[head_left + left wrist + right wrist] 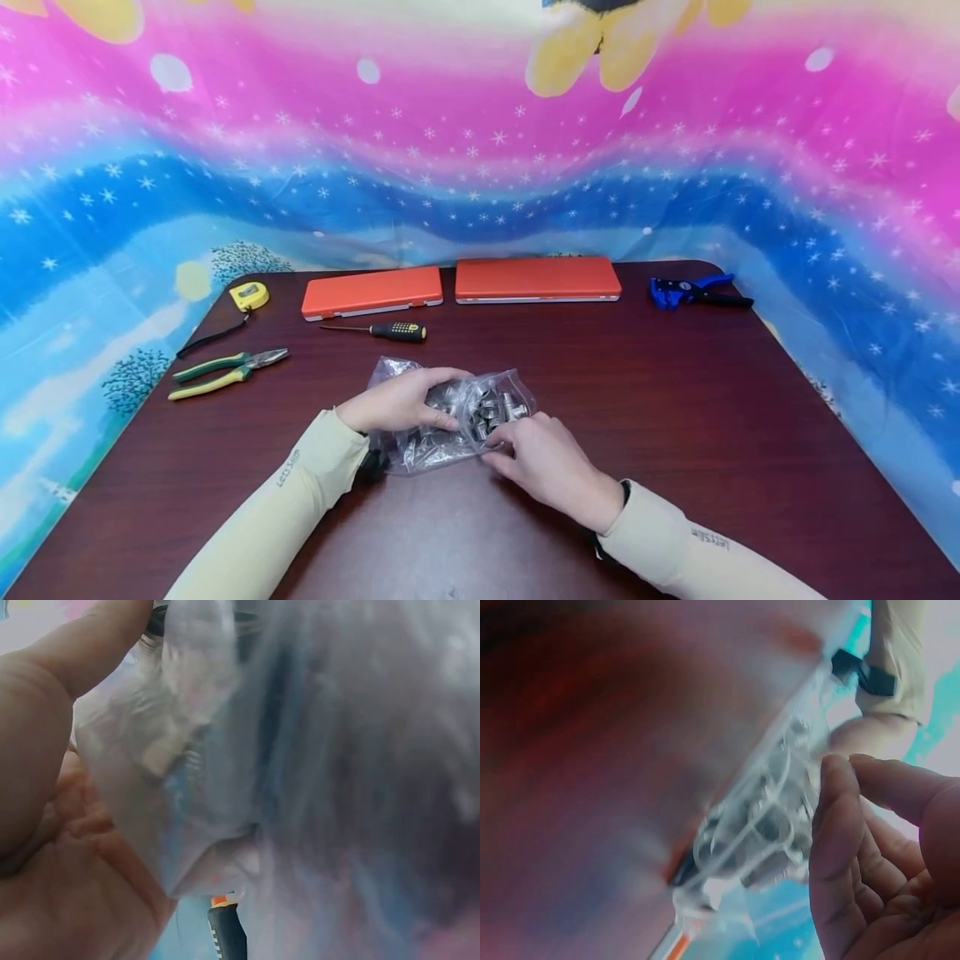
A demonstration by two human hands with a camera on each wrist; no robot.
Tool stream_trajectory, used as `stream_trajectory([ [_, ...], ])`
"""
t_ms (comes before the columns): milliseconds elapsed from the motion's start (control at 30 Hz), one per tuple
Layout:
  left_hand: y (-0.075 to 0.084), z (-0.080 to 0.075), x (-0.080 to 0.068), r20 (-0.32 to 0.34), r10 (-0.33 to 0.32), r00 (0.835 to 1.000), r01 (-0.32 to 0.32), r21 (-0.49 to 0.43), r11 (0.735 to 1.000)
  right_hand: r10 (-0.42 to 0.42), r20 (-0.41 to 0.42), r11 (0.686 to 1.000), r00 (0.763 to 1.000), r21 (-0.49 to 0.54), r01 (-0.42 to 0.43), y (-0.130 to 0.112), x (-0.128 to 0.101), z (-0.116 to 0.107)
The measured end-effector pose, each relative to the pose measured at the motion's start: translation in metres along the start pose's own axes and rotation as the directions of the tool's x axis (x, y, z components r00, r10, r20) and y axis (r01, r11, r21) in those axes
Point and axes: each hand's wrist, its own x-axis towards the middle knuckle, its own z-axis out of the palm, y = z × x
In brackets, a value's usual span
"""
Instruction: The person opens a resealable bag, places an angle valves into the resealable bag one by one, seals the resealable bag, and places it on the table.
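Both hands' grip [405, 400] [543, 462], bag [450, 417] crosswise

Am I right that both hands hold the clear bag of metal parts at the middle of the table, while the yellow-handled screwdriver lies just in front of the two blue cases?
Not quite: the two cases are orange, not blue, as the head view shows. The rest holds: the left hand and right hand hold the clear bag of metal parts mid-table, and the screwdriver lies just in front of the cases.

Both hands, left [397, 400] and right [551, 467], meet with fingers curled, forearms angled inward.
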Motion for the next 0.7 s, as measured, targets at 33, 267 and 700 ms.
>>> stream_trajectory([
  [33,0.0,-0.001,0.0,0.005,0.0,1.0,0.0,-0.002,1.0,0.005,0.008,1.0,1.0,-0.004,-0.005,-0.001,0.001,0.002],
  [267,0.005,-0.019,0.003,0.132,-0.001,0.991,0.007,-0.043,0.999,0.037,0.036,0.999,0.999,-0.034,-0.036,-0.005,0.007,0.014],
  [700,0.046,-0.048,0.081,0.342,0.058,0.938,-0.098,0.1,0.99,0.065,0.033,0.997,0.997,-0.047,-0.064,-0.007,0.01,0.018],
])
